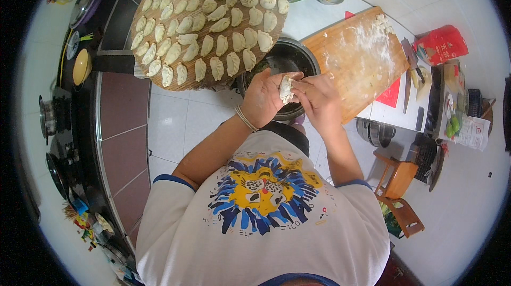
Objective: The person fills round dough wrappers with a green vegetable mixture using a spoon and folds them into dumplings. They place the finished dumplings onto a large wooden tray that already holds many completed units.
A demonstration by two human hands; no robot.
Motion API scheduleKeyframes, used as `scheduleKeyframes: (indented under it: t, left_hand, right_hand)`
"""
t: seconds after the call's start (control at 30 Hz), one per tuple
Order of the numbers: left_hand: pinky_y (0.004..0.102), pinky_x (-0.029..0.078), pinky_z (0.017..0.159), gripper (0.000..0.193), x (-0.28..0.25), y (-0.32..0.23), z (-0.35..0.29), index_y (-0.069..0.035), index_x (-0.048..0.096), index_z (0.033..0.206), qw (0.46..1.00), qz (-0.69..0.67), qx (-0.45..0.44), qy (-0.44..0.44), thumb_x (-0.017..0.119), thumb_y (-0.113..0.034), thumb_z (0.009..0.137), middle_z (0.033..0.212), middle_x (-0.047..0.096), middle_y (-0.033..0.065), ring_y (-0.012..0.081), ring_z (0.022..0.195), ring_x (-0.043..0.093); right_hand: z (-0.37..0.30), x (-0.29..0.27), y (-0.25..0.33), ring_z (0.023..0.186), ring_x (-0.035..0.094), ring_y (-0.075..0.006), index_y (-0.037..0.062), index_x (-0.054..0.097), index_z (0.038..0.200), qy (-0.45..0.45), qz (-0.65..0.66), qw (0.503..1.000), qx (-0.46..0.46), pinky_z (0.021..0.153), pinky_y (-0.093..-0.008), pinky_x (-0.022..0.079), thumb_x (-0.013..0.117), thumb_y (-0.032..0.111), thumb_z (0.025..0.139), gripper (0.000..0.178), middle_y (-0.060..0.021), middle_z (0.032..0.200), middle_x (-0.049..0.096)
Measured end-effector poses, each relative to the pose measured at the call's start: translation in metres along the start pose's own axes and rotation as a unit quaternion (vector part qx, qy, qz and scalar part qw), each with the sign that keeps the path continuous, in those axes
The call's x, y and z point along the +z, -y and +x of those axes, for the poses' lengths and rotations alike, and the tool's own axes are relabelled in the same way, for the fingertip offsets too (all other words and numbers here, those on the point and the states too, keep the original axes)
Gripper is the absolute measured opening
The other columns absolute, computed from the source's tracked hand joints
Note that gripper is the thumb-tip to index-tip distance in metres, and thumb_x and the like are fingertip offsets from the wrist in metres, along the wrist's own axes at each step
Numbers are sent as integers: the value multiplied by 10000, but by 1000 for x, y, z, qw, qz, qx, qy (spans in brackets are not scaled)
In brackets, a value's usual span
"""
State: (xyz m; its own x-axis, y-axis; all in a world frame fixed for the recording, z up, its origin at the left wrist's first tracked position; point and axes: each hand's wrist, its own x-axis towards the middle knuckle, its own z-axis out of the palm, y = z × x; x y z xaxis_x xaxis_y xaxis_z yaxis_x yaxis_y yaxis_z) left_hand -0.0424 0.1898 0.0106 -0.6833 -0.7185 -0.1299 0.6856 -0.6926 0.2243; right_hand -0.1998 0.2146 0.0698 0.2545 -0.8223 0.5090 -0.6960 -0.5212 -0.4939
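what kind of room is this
Most likely a home kitchen: a dark stove counter with a metal pot runs along the left, a floured wooden cutting board lies ahead, and both hands pinch a pale raw dumpling beside a round tray of dumplings.

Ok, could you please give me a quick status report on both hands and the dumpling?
Left hand and right hand both pinching one dumpling. Held above the filling bowl. Nothing in the way.

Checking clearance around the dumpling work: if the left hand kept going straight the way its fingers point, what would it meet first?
The left hand points toward the right hand, so past the dumpling both pinch, it would probably meet the right hand's fingers first. Depth is hard to judge.
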Motion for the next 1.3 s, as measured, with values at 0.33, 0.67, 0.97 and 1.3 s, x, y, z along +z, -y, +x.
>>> scheduleKeyframes:
  t: [0.33, 0.67, 0.97, 1.3]
  left_hand:
    - [369, 387, 946, 580, -4, 7, 5, 62, 411, 1256, 997, 4, 34, -76, 190, -382, 955, 1182, 533, 156, 232, 1105, 505]
    - [330, 414, 759, 596, 10, -2, -3, 27, 487, 1234, 999, -35, 7, -11, 162, -391, 960, 1033, 587, 131, 209, 913, 538]
    - [326, 425, 727, 539, 2, 7, -3, 2, 535, 1128, 997, 40, 20, -64, 213, -401, 972, 981, 587, 81, 179, 904, 534]
    - [333, 438, 715, 489, 0, 6, -2, -17, 514, 1127, 996, 71, 17, -49, 225, -380, 974, 948, 576, 63, 185, 867, 541]
  right_hand:
    - [-1, 9, -4, 730, 575, -264, -13, 653, 940, 14, -11, 999, -35, 607, -314, 475, 673, -10, 655, 286, -114, 843, 611]
    - [-8, 0, 5, 751, 593, -266, 12, 672, 918, -47, 39, 997, 56, 646, -330, 476, 685, 20, 711, 208, -114, 856, 629]
    - [3, 2, 6, 768, 568, -249, 23, 669, 912, -8, 51, 999, 5, 651, -325, 464, 676, 21, 689, 223, -84, 900, 615]
    - [13, 6, -4, 776, 574, -247, 14, 642, 850, 20, 46, 998, -43, 650, -323, 478, 665, 18, 604, 247, -85, 900, 614]
